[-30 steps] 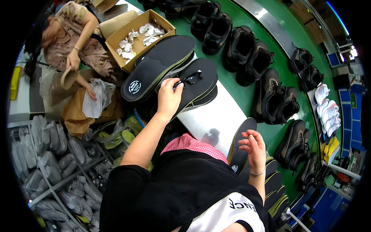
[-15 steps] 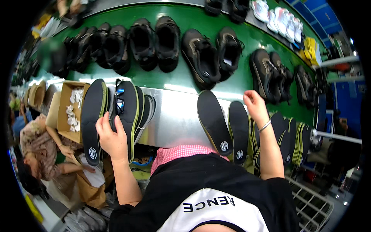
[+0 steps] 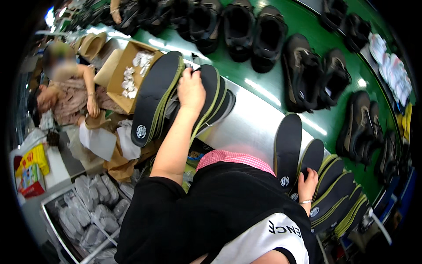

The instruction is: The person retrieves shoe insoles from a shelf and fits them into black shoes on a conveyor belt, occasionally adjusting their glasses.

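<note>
My left hand point(image 3: 192, 93) reaches in between two stacks of black insoles with green edges, the left stack point(image 3: 157, 94) and the right stack point(image 3: 210, 86). Its fingers curl down around something dark that I cannot make out. My right hand point(image 3: 307, 185), with a bracelet at the wrist, rests at the lower edge of a black insole point(image 3: 313, 156), its fingers partly apart. Just left of that lies another black insole point(image 3: 288, 147). Farther right, several more insoles point(image 3: 329, 207) are fanned out in stacks.
Pairs of dark shoes point(image 3: 303, 72) stand along the green surface point(image 3: 272, 94) beyond the metal ledge point(image 3: 250, 121). A cardboard box point(image 3: 121, 83) holds crumpled white paper. At left a person point(image 3: 72, 94) handles paper. A bin point(image 3: 57, 198) of grey wrapped items stands lower left.
The view has turned left. My left hand has reached farther in between the insole stacks, covering where glasses lay. My right hand has come down from the air onto an insole.
</note>
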`<state>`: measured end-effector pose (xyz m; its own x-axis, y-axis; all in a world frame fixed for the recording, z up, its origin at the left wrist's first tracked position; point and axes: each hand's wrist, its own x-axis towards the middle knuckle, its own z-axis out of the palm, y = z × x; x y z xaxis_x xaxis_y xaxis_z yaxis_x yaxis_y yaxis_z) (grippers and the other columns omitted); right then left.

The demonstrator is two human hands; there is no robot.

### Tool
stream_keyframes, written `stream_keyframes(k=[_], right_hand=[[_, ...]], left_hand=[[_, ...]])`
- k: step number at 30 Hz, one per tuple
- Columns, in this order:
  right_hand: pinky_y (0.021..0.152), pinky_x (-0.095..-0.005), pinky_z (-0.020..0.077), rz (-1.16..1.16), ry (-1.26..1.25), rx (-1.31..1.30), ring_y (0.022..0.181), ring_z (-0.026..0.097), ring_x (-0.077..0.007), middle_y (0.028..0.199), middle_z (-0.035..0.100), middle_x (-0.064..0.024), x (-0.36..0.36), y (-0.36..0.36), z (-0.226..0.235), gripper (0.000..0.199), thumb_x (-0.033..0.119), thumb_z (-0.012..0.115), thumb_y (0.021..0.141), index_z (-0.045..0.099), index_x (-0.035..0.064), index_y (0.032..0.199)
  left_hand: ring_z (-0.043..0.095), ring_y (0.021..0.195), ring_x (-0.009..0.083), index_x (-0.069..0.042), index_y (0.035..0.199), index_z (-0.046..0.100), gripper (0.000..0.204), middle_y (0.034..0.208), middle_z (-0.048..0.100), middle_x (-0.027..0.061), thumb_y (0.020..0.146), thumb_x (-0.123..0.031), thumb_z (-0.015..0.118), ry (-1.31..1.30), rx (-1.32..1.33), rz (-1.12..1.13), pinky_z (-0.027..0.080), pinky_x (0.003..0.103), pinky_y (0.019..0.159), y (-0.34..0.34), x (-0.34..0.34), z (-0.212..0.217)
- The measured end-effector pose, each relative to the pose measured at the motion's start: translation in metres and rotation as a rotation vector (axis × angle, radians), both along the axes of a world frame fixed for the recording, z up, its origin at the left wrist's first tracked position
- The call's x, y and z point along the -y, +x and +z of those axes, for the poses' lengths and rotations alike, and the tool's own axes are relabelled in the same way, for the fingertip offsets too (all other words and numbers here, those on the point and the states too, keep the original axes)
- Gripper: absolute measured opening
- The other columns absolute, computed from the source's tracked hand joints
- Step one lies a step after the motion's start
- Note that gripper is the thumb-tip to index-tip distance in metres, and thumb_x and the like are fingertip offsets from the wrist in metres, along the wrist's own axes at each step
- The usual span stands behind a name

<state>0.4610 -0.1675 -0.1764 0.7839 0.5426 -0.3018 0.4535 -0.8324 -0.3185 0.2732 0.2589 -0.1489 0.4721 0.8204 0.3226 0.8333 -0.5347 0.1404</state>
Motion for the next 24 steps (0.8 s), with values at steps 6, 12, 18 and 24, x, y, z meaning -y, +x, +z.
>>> stream_keyframes(k=[6, 12, 18, 24], right_hand=[[0.091, -0.0406, 0.0322, 0.052, -0.058, 0.068, 0.106, 0.040, -0.0384, 0.117, 0.041, -0.0230, 0.006, -0.009, -0.009, 0.041, 0.014, 0.057, 0.074, 0.045, -0.0018, 0.110], [0.093, -0.0422, 0.0307, -0.108, -0.094, 0.206, 0.109, 0.038, -0.0394, 0.121, 0.037, -0.0245, 0.011, -0.023, -0.017, 0.048, 0.020, 0.061, 0.074, 0.043, -0.0012, 0.114], [0.085, -0.0413, 0.0388, -0.226, -0.205, 0.148, 0.104, 0.044, -0.0355, 0.116, 0.045, -0.0196, -0.018, -0.010, 0.010, 0.055, 0.032, 0.071, 0.061, 0.051, 0.0064, 0.105], [0.078, -0.0438, 0.0407, -0.481, -0.311, 0.066, 0.097, 0.048, -0.0319, 0.104, 0.049, -0.0135, -0.021, -0.024, 0.015, 0.052, 0.034, 0.072, 0.057, 0.052, 0.0077, 0.097]], left_hand=[[0.053, 0.091, 0.0306, -0.006, 0.090, 0.058, 0.027, 0.099, 0.052, 0.0134, 0.067, 0.006, 0.052, -0.098, 0.381, -0.131, 0.044, 0.036, 0.078, -0.005, 0.000, 0.045], [0.048, 0.097, 0.0310, -0.003, 0.096, 0.057, 0.030, 0.096, 0.054, 0.0156, 0.070, 0.005, 0.045, 0.256, 0.211, -0.111, 0.038, 0.037, 0.085, -0.072, -0.126, 0.107], [0.046, 0.101, 0.0325, -0.005, 0.103, 0.057, 0.039, 0.106, 0.049, 0.0164, 0.069, 0.007, 0.044, -0.117, -0.143, 0.126, 0.037, 0.037, 0.089, -0.240, -0.239, -0.017], [0.045, 0.106, 0.0276, -0.006, 0.117, 0.045, 0.049, 0.112, 0.049, 0.0154, 0.070, 0.007, 0.047, -0.409, -0.166, 0.036, 0.036, 0.034, 0.090, -0.238, -0.271, -0.066]])
